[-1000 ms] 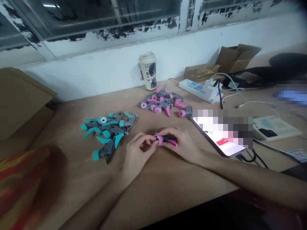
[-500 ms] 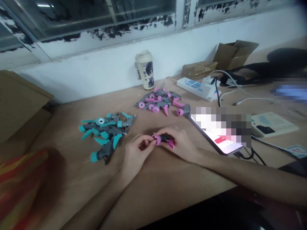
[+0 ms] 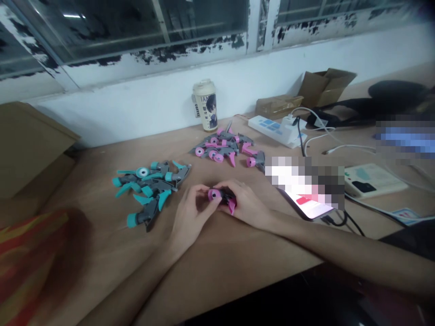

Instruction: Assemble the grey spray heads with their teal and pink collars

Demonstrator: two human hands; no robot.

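A grey spray trigger head with a pink collar [image 3: 214, 195] and pink lever is held between both hands above the wooden table. My right hand [image 3: 246, 202] wraps round its grey body, hiding much of it. At the pink collar, the thumb and fingers of my left hand [image 3: 193, 213] close from the left. Left of the hands lies a pile of grey spray heads with teal collars and levers [image 3: 149, 183]. Behind the hands is a pile of pink and grey spray heads [image 3: 220, 145], with a single pink and grey one [image 3: 255, 159] to its right.
A lidded coffee cup [image 3: 206, 106] stands by the wall. To the right are a lit phone [image 3: 314, 206], a white power strip [image 3: 275, 131] with cables, and a pale power bank [image 3: 377, 179]. Cardboard boxes [image 3: 326, 88] stand behind; another carton [image 3: 30, 145] is at left.
Both hands have shifted slightly left with the spray head, and its pink collar has turned to face the camera more. The view has moved a little; the piles look unchanged.
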